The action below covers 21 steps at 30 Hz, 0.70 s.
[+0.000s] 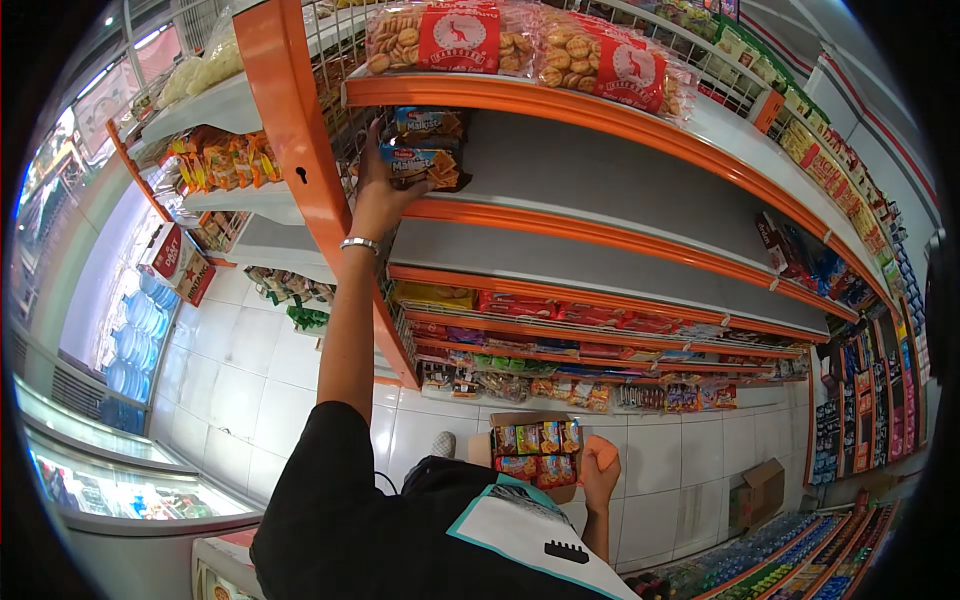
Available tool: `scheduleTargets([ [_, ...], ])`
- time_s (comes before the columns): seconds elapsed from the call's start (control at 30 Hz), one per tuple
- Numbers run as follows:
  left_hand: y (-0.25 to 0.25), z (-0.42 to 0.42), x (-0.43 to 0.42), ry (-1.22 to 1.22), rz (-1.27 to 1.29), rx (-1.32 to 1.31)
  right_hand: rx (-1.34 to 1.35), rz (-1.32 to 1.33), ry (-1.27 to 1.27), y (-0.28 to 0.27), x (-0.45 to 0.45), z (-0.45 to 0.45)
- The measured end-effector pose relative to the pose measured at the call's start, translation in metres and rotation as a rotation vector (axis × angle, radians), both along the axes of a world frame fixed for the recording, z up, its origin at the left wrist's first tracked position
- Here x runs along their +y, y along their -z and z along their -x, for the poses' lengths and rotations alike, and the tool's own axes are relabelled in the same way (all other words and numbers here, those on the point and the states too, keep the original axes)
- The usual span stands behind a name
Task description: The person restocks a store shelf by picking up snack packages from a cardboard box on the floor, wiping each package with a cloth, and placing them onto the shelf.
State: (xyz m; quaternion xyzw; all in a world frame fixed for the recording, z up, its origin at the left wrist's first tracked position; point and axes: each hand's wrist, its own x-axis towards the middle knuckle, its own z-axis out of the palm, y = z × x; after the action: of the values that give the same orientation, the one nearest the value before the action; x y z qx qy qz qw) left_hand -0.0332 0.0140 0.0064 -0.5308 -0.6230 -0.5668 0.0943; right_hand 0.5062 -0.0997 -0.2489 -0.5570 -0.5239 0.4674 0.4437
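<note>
At a shelf's (560, 229) left end, beside the upright post (287, 130), biscuit packs (425, 160) in the left hand (378, 187); on the shelf above (540, 92), bagged crackers (455, 40). Below, snack packs (536, 450) in an open carton (480, 450); just right, a small item (600, 453) in the right hand (600, 486); farther right, another carton (762, 495) on the floor (655, 460).

Packs (420, 162): glossy plastic film. Carton (480, 450): matt brown cardboard. Post (290, 105): smooth painted metal, glossy. Shelf (620, 165): smooth, matt grey; its lip (600, 98) glossy orange paint. Floor (655, 450): smooth, shiny tile. Your bracelet (359, 243): bright metal. Your shirt (335, 460): matt black cloth. Orange thing (600, 452) in your right hand (600, 484): matt, cloth or paper unclear.
</note>
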Motion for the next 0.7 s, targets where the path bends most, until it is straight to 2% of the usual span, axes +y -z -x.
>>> scheduleTargets([
  [0.03, -0.001, -0.003, 0.0, -0.053, -0.048, 0.136, -0.004, -0.002, 0.004, -0.001, 0.0, 0.001],
  [0.07, 0.0, -0.002, 0.0, -0.054, -0.044, 0.131, -0.009, 0.001, 0.003, 0.001, 0.0, 0.0],
  [0.13, -0.001, 0.001, 0.005, -0.195, 0.169, 0.164, 0.036, 0.025, -0.025, 0.009, 0.003, -0.002],
  [0.37, -0.004, 0.011, 0.027, -0.193, 0.201, 0.007, 0.05, 0.091, -0.032, 0.016, 0.003, -0.003],
  [0.47, 0.004, 0.022, 0.039, -0.25, 0.205, 0.039, 0.08, 0.057, -0.037, 0.033, 0.003, -0.006],
  [0.53, 0.0, 0.021, 0.04, -0.247, 0.201, 0.016, -0.015, -0.102, -0.034, 0.037, 0.004, -0.004],
  [0.67, -0.012, 0.015, 0.038, -0.183, 0.242, -0.05, -0.004, -0.142, -0.016, 0.031, 0.002, -0.001],
  [0.7, -0.013, 0.014, 0.039, -0.191, 0.2, -0.005, 0.029, -0.08, -0.027, 0.03, 0.001, -0.002],
])
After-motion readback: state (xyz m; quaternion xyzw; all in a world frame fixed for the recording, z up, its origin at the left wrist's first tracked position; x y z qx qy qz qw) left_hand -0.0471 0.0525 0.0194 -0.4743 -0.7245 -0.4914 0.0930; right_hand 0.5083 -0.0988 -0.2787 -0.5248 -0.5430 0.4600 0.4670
